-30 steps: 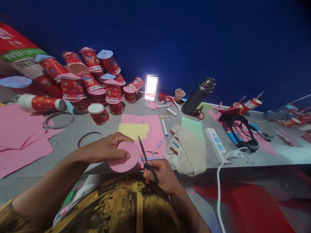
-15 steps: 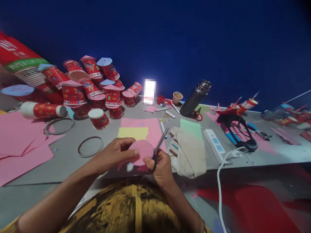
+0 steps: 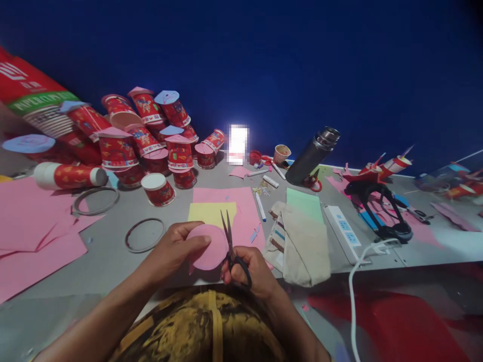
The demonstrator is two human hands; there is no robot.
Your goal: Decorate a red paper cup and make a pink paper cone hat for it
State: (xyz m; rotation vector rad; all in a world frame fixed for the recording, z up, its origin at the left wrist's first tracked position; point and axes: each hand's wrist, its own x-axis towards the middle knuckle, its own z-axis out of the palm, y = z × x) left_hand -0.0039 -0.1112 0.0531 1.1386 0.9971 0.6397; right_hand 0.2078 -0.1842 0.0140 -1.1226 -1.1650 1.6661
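Between the thumb and fingers of my left hand point(image 3: 181, 250) is a round pink paper disc point(image 3: 207, 251), held above the table's front edge. My right hand point(image 3: 247, 269) has its fingers in the handles of black scissors point(image 3: 229, 241). The scissor blades point up and are slightly apart, close beside the disc's right edge. Behind the disc, a yellow sheet point(image 3: 211, 212) lies on a larger pink sheet point(image 3: 245, 201).
Decorated red cups point(image 3: 181, 153) are stacked at the back left. Two grey rings point(image 3: 144, 249) lie left of my hands. To the right are a beige cloth point(image 3: 305, 246), a dark flask point(image 3: 313, 156), a power strip point(image 3: 342, 231) and a black headband point(image 3: 377, 206).
My right thumb has come off the disc, and the scissors have swung from leaning right to nearly upright. The disc has shifted slightly left with my left hand.
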